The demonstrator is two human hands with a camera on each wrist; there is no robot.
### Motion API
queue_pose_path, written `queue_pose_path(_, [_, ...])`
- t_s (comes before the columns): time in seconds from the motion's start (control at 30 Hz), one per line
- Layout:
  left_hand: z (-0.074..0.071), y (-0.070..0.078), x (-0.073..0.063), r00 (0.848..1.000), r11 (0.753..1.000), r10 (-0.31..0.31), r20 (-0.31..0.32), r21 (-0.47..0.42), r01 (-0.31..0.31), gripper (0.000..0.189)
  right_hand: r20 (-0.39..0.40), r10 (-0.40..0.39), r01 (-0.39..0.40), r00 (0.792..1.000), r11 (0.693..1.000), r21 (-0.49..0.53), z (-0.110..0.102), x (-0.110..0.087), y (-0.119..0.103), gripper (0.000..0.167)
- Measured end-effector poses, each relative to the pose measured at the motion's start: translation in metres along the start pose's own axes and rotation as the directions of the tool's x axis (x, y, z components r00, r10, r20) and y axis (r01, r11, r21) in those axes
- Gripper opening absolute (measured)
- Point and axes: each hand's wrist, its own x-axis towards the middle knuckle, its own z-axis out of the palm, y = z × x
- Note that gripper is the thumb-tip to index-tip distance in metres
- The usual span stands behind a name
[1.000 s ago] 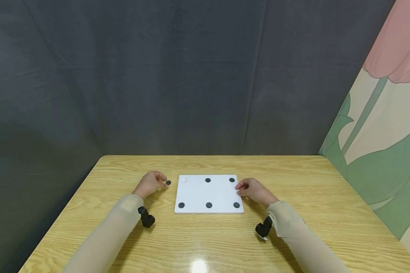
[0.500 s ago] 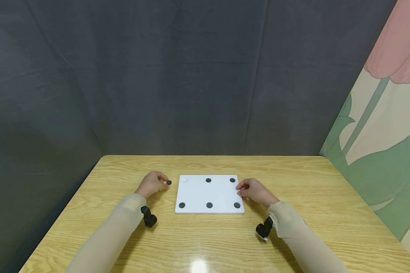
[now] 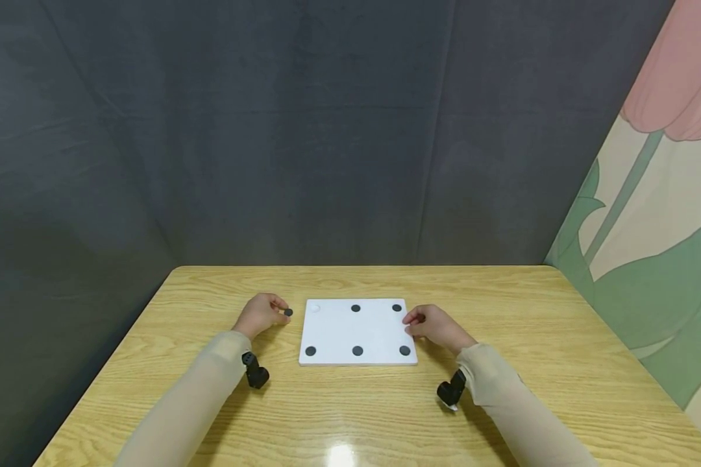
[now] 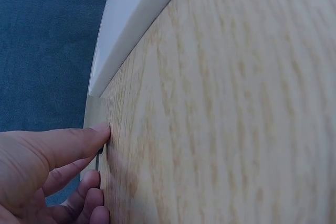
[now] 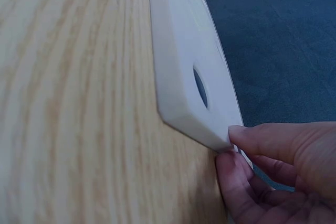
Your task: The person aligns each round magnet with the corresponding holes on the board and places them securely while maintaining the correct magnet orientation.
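Fingers of the left hand curl round a small black disc, pinching it between thumb and fingertip just off the left edge of the white board; the disc sits low over the wooden surface, and whether it touches the wood cannot be told. From the left wrist view the left hand shows its thumb tip pressed to the surface, with only a dark sliver of the disc visible behind it, and the board's pale edge runs well beyond the fingers

On the other side the right hand grips the board's far right corner, thumb on top and fingers tucked beneath the edge. The right wrist view confirms this: the right hand pinches the corner of the board, which lies flat on the surface, and one round hollow with a dark filling shows just beside the thumb

The board carries five black discs in two rows, with a bare pale hollow at its far left corner, the spot nearest the pinched disc. Each wrist wears a small black camera, and pale sleeves cover both forearms. Behind the surface hangs a dark grey cloth; to the right stands a panel painted with a pink flower and green leaves
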Motion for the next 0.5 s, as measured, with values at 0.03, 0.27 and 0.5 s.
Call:
queue_pose_path(0.03, [-0.0002,0.0000,0.0000,1.000,1.000,-0.002,0.000,0.002,0.002,0.023,0.001,-0.002,0.002,1.000,1.000,0.001,0.0001,0.0000,-0.0002,0.013])
queue_pose_path(0.27, [0.0002,0.0000,-0.0003,1.000,1.000,-0.009,0.001,-0.001,0.009,0.023,-0.004,0.018,-0.018,1.000,1.000,0.002,0.0004,0.0009,0.0000,0.013])
queue_pose_path(0.5, [-0.0007,0.0006,-0.0008,1.000,1.000,-0.016,0.001,0.005,0.016,0.021,-0.013,0.042,-0.042,0.999,0.999,-0.008,0.0005,0.0027,0.0002,0.012])
